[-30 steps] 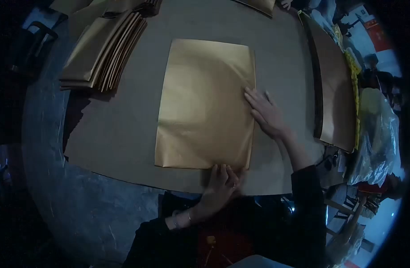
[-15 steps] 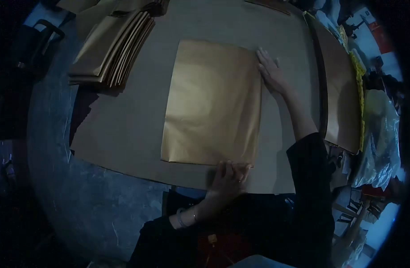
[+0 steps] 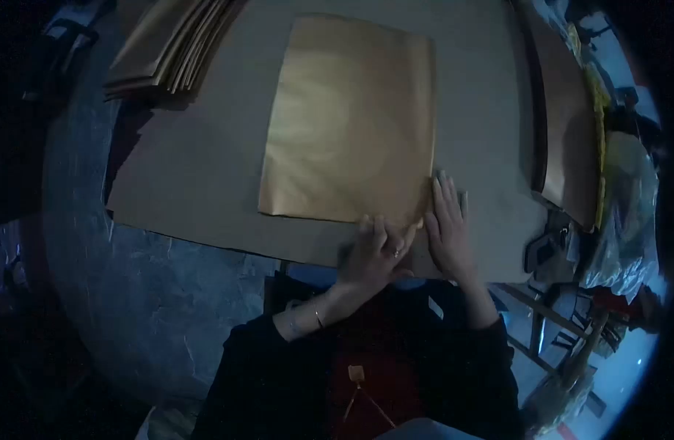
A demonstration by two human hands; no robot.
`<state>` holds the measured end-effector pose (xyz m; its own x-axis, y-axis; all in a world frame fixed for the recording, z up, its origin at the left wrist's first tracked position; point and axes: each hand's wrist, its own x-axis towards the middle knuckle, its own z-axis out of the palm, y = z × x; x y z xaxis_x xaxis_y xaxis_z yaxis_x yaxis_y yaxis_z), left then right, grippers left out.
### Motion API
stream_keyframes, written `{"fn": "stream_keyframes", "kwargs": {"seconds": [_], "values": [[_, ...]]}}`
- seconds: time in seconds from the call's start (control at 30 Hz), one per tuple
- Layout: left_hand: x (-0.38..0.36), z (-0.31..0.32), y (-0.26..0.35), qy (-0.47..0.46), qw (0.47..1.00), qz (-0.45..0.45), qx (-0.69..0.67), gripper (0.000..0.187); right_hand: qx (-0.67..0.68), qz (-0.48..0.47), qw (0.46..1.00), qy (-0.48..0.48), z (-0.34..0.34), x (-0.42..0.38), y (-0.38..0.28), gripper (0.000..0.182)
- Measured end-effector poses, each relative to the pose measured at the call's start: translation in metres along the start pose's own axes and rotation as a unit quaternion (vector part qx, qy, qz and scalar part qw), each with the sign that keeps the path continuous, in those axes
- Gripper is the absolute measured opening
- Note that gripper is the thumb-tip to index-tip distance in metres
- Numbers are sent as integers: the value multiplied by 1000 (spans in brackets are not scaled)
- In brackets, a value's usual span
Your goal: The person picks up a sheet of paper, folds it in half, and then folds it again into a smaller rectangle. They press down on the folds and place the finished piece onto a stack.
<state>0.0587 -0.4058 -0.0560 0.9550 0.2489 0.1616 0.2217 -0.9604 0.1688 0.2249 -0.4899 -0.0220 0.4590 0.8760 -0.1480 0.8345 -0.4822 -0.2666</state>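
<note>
A large sheet of golden-brown paper, perhaps folded, (image 3: 351, 121) lies flat on the cardboard-covered table (image 3: 483, 110). At its lower right corner my left hand (image 3: 373, 253) has its fingers curled over the near edge, pinching the paper there. A ring and bracelets show on that hand and wrist. My right hand (image 3: 448, 224) lies flat beside the sheet's right edge near the same corner, fingers stretched out and pointing away from me.
A stack of folded brown paper (image 3: 168, 51) sits at the upper left. More brown sheets (image 3: 568, 125) stand at the right, with yellow edging and clear plastic (image 3: 630, 220) beyond. A dark phone-like object (image 3: 540, 253) lies at the lower right table edge.
My right hand has come down along the sheet's right edge from the far corner to the near one. My left hand stays at the near corner. The whole view has shifted, so the table appears higher.
</note>
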Motion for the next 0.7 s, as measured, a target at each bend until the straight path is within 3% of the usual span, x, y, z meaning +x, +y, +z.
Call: {"fn": "stream_keyframes", "kwargs": {"seconds": [0.07, 0.13, 0.27, 0.47, 0.7], "values": [[1, 1, -1, -14, 998, 44, 31, 80, 27, 6, 1000, 15, -1, 0, -1, 54], [2, -13, -2, -42, 996, 31, 70, 82, 53, 9, 998, 27, 2, -1, 1, 53], [6, -11, -5, -8, 999, -5, -53, 81, 47, -20, 997, 62, 4, -2, 3, 51], [6, -7, -4, 14, 999, -6, -50, 83, 43, -35, 995, 85, 10, -2, 4, 51], [10, -17, -3, 18, 999, -35, -25, 78, 9, -47, 999, 16, -4, -4, 3, 59]]}}
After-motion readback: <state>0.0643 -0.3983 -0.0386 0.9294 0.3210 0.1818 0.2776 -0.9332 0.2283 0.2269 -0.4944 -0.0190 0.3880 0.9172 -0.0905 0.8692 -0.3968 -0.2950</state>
